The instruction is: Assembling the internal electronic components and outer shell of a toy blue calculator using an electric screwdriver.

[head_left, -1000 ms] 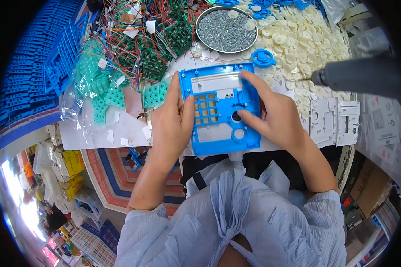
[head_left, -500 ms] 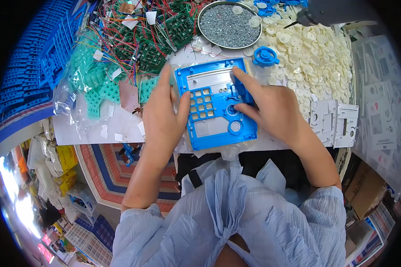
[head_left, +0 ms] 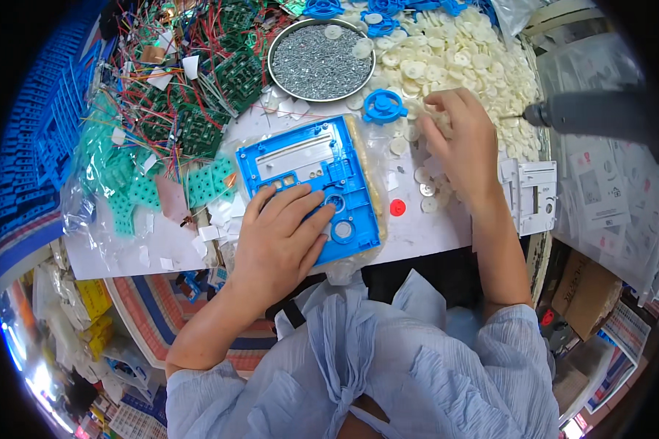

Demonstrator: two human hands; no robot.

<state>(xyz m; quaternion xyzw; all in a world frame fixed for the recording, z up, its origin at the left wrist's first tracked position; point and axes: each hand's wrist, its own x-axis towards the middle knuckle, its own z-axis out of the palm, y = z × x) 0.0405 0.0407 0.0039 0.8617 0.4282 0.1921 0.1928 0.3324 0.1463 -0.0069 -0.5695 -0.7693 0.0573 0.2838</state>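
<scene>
A blue plastic housing panel [head_left: 359, 192], with a long window and round openings, lies inner side up on a padded, clear-wrapped bundle [head_left: 362, 150]. My left hand [head_left: 280, 238] rests flat over its lower left part, fingers spread, hiding most of the small square holes. Over the near edge of the cream plastic discs [head_left: 483, 58] is my right hand [head_left: 463, 143], fingers curled and thumb apart from them. Discs show in that gap; whether the fingertips touch one is unclear. Just left of that hand sits a blue round plastic part [head_left: 384, 107].
A round tray of small screws [head_left: 322, 62] stands behind the panel. Wired green circuit boards [head_left: 231, 77] and green keypads [head_left: 135, 192] lie leftward. A dark power screwdriver [head_left: 593, 113] juts in from the right, above white plastic plates [head_left: 538, 197]. A red disc [head_left: 397, 208] lies near the panel.
My right hand has left the panel and moved to the cream discs. My left hand has shifted from the panel's left edge onto its face. The whole view has shifted.
</scene>
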